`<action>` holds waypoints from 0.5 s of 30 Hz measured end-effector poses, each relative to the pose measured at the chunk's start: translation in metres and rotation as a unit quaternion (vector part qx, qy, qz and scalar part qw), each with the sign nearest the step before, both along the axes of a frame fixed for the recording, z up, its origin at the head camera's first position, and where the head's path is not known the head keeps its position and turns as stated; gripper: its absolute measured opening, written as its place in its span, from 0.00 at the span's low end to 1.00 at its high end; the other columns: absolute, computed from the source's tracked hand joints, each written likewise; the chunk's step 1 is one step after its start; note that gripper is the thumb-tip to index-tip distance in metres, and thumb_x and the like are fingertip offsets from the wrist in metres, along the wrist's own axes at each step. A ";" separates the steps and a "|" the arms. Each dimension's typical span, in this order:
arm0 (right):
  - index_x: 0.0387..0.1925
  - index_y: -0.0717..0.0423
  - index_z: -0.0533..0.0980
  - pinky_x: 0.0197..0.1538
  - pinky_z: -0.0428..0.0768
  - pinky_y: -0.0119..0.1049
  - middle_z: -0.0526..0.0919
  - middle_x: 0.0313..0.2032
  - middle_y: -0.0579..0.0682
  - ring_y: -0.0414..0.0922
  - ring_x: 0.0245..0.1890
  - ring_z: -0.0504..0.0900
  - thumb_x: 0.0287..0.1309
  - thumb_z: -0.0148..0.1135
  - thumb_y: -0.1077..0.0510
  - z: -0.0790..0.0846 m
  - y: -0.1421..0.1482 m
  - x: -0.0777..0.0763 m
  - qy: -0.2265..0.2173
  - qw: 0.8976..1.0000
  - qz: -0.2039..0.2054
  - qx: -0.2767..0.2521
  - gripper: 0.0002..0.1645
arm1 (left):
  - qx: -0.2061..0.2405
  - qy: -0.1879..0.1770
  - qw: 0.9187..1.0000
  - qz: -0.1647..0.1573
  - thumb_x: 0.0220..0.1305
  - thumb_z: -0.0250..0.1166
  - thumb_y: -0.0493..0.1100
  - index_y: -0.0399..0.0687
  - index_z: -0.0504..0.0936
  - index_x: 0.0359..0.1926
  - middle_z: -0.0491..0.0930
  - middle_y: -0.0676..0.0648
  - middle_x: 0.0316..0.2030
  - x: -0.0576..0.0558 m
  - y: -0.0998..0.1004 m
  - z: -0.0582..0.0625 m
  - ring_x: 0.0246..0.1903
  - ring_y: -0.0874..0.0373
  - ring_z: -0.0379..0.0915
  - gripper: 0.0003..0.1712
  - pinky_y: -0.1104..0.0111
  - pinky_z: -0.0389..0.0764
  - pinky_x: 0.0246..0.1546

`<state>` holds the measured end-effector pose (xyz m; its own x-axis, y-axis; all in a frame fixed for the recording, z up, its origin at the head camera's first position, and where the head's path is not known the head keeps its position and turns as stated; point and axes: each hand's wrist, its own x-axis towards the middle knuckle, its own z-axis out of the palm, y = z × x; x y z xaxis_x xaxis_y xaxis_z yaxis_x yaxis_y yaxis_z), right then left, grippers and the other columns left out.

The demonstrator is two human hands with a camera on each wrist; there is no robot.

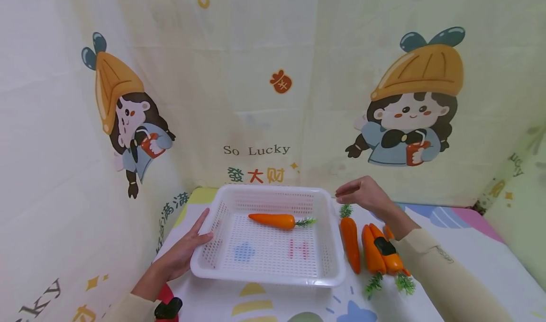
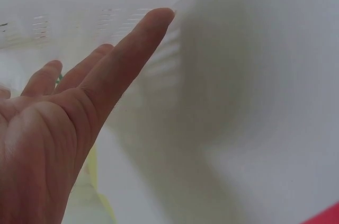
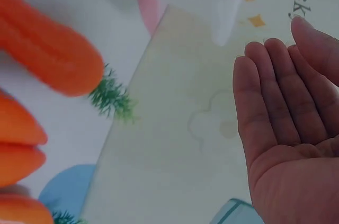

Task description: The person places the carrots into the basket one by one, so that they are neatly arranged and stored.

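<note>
A white plastic basket (image 1: 267, 283) with a perforated floor and walls stands in the middle of the head view. One orange toy carrot (image 1: 273, 221) with a green top lies in it. My left hand (image 1: 184, 254) holds the basket's left side, thumb over the rim. In the left wrist view, long fingers (image 2: 130, 54) extend along the outside of its wall. Off the basket's far right corner, my right hand (image 1: 362, 192) is raised with nothing in it, its fingers nearly straight and together. Just below that hand lies another carrot (image 1: 350, 246).
Further right, several carrots (image 1: 373, 251) lie bunched, with a black patch (image 1: 385, 246) across them, partly behind the right forearm. A red object with a black part (image 1: 168, 308) sits by the left forearm. Printed cloth walls (image 1: 256, 109) rise behind and beside the table.
</note>
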<state>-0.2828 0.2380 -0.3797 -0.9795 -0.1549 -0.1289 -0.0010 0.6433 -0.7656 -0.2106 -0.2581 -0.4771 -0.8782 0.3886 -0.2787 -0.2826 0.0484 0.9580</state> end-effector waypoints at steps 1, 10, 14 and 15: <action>0.55 0.60 0.85 0.60 0.86 0.52 0.89 0.52 0.58 0.51 0.48 0.88 0.64 0.71 0.56 -0.001 0.003 0.001 -0.001 1.000 -0.001 0.002 0.20 | -0.001 0.000 1.000 0.000 0.81 0.53 0.54 0.92 0.29 0.78 0.41 0.43 0.85 0.000 0.000 0.000 0.75 0.36 0.65 0.47 0.46 0.80 0.65; 0.55 0.63 0.84 0.58 0.87 0.52 0.90 0.49 0.58 0.51 0.48 0.88 0.66 0.70 0.55 -0.015 0.042 0.009 -0.006 1.000 -0.003 0.019 0.21 | -0.002 -0.010 1.000 0.005 0.80 0.55 0.53 0.94 0.32 0.78 0.44 0.43 0.84 0.000 0.000 0.000 0.73 0.38 0.68 0.47 0.46 0.80 0.65; 0.55 0.65 0.84 0.54 0.89 0.48 0.90 0.48 0.59 0.52 0.48 0.89 0.65 0.70 0.55 -0.020 0.057 0.012 -0.011 1.000 -0.014 0.023 0.22 | -0.002 -0.008 1.000 0.003 0.80 0.55 0.53 0.93 0.31 0.78 0.44 0.43 0.84 0.001 0.000 0.000 0.73 0.37 0.68 0.47 0.46 0.80 0.65; 0.56 0.65 0.83 0.54 0.89 0.47 0.90 0.48 0.59 0.53 0.48 0.89 0.66 0.70 0.55 -0.021 0.061 0.012 -0.013 0.999 -0.017 0.026 0.22 | -0.002 -0.007 1.000 0.002 0.80 0.55 0.53 0.93 0.31 0.78 0.44 0.43 0.84 0.000 0.000 0.000 0.73 0.37 0.68 0.47 0.46 0.80 0.65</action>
<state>-0.2703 0.2987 -0.4012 -0.9804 -0.1134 -0.1610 0.0413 0.6811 -0.7310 -0.2102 -0.2583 -0.4773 -0.8756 0.3839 -0.2932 -0.2967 0.0516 0.9536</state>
